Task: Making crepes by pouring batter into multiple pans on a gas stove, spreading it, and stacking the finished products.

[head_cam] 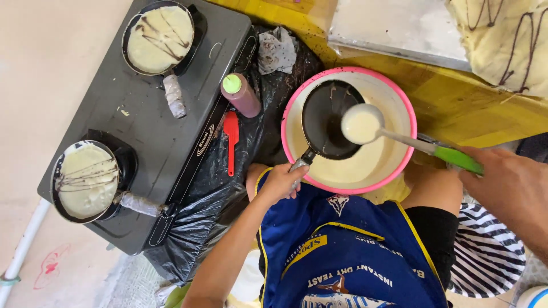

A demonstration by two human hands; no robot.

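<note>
My left hand (282, 182) grips the handle of a small black frying pan (326, 117), which it holds over a pink-rimmed bowl (406, 108) of pale batter. My right hand (511, 191) holds the green handle of a ladle (362, 124) full of batter, its cup poised over the pan's right edge. The pan's inside looks bare and dark. A blue apron with printed lettering (342, 251) covers my lap below the bowl.
A grey two-burner stove (154, 131) at left carries two pans of pale crepes with dark drizzle (160, 39) (85, 179). A squeeze bottle with a green cap (241, 94), a red spatula (231, 137) and black plastic sheeting (211, 194) lie beside it. A tray (394, 25) and a finished crepe (508, 40) sit on the yellow table.
</note>
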